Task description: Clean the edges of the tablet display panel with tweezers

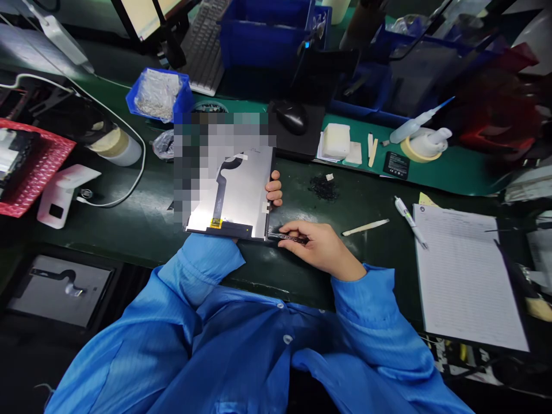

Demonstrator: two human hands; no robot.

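Observation:
A silver display panel (241, 195) with a black flex cable on its back stands tilted on the dark green bench. My left hand (274, 192) reaches under it and its fingers curl round the panel's right edge. My right hand (317, 246) lies on the bench at the panel's lower right corner, pinched shut on a thin dark tool (287, 237) whose tip touches that corner. Part of the panel's upper left is blurred out.
A second panel (64, 287) lies in a tray at lower left. A clipboard with a form (466, 270) and a pen (409, 219) sit at right. A pale stick (365, 227), dark debris (323, 187), tape rolls, a mouse (292, 117) and blue bins (160, 95) surround the work spot.

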